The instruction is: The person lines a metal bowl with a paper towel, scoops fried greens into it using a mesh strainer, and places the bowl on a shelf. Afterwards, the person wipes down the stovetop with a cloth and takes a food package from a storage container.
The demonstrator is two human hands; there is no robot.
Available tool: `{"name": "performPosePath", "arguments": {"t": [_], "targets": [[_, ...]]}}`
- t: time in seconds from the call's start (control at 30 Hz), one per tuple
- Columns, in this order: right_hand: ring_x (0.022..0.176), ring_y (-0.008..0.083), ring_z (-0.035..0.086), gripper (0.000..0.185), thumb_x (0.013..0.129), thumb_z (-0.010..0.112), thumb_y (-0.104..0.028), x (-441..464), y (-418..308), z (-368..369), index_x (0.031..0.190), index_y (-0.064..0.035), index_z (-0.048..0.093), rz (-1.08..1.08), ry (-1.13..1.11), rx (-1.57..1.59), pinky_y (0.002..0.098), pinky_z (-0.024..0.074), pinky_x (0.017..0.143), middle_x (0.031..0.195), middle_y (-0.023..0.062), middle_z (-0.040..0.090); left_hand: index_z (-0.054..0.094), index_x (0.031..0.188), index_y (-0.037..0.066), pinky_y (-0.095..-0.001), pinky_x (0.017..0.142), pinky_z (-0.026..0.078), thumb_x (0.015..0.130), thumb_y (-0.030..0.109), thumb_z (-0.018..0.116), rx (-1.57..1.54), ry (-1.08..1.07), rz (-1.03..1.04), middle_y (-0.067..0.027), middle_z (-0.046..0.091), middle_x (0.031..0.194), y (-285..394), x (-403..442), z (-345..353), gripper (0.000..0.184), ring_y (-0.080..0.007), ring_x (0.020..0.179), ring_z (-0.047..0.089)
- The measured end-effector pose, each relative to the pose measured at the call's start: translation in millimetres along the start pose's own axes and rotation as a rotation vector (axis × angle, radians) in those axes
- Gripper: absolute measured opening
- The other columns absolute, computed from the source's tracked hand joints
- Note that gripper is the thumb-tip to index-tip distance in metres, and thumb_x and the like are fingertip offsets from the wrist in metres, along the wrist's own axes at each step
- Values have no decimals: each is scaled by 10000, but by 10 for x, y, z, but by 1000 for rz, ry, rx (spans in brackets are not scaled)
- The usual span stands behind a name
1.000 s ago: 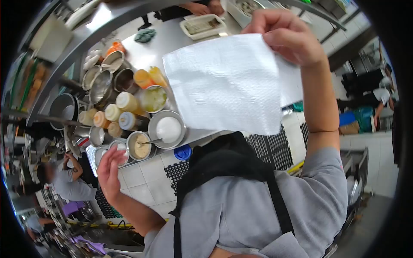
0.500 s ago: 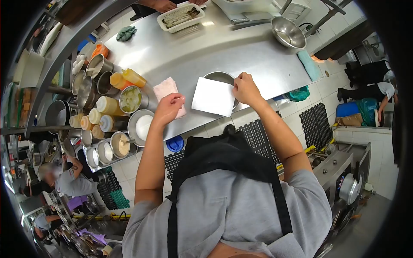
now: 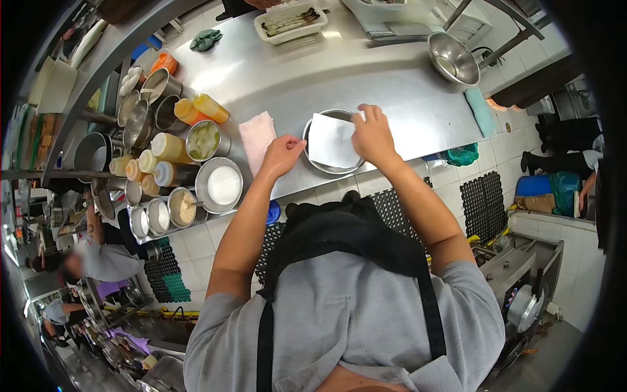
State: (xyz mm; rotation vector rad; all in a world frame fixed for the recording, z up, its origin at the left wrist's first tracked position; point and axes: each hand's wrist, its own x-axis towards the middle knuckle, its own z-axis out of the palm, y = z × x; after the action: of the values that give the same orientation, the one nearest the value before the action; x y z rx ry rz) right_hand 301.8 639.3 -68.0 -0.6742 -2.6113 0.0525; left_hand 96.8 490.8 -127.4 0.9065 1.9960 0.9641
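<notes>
A white sheet of paper [image 3: 333, 140] lies inside a round metal bowl [image 3: 326, 171] on the steel counter. At the paper's right edge my right hand [image 3: 373, 136] has its fingers bent down, gripping the sheet. My left hand [image 3: 284, 155] is at the bowl's left rim, fingers curled and fingertips against the metal. Just beyond that hand rests a folded pale pink cloth [image 3: 257, 134].
To the left stand squeeze bottles [image 3: 171, 148], a metal container of pale green pieces [image 3: 204, 140] and a bowl of white powder [image 3: 224, 185]. A white basket [image 3: 290, 26] and a large metal bowl [image 3: 453, 60] sit across the steel counter [image 3: 405, 85].
The paper has gone from lying tilted across the bowl's top to sitting down inside it. My left hand has moved right, from above the pink cloth to the bowl's rim.
</notes>
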Motion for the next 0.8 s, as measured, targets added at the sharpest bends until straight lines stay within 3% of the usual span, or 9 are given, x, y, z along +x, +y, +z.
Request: {"name": "performPosePath", "arguments": {"t": [0.07,0.17,0.37,0.43,0.53,0.8], "targets": [[1041,335,481,251,645,577,-43,4,-162,-29,892,-7,608,-150,39,165,405,417,856,1070,165,541,651,929,4,-320,671,480,824,333,637,-13,7,11,-109,657,789,-11,28,20,345,-206,727,613],[1024,313,505,311,688,583,-67,-48,-184,237,995,-55,631,-317,-155,272,399,428,859,1085,145,555,644,902,0,-318,636,481,834,311,629,13,8,19,-103,653,767,0,53,51,319,-196,683,610],[1029,296,519,330,748,613,-136,-64,-115,453,1077,-142,625,-233,-497,161,408,443,855,1063,133,556,607,880,-1,-306,562,473,865,257,597,-77,-53,-16,-83,633,716,53,54,99,258,-162,593,596],[1027,296,520,338,743,625,-147,-81,-114,467,1081,-133,624,-231,-503,140,408,442,857,1058,133,555,588,899,-9,-265,564,498,879,204,599,-97,-70,-35,-60,616,759,49,63,107,214,-134,628,600],[1026,299,520,356,735,643,-164,-72,-119,466,1087,-117,619,-244,-485,131,410,441,863,1055,134,554,578,834,-4,-304,550,473,867,231,601,-152,-59,0,-79,616,682,15,65,130,239,-163,587,597],[1043,313,521,346,726,655,-158,-45,-146,513,1064,-97,616,-227,-431,139,417,438,876,1078,142,550,554,813,2,-281,538,477,867,225,613,-136,-93,2,-63,588,696,57,37,123,237,-146,604,595]]}}
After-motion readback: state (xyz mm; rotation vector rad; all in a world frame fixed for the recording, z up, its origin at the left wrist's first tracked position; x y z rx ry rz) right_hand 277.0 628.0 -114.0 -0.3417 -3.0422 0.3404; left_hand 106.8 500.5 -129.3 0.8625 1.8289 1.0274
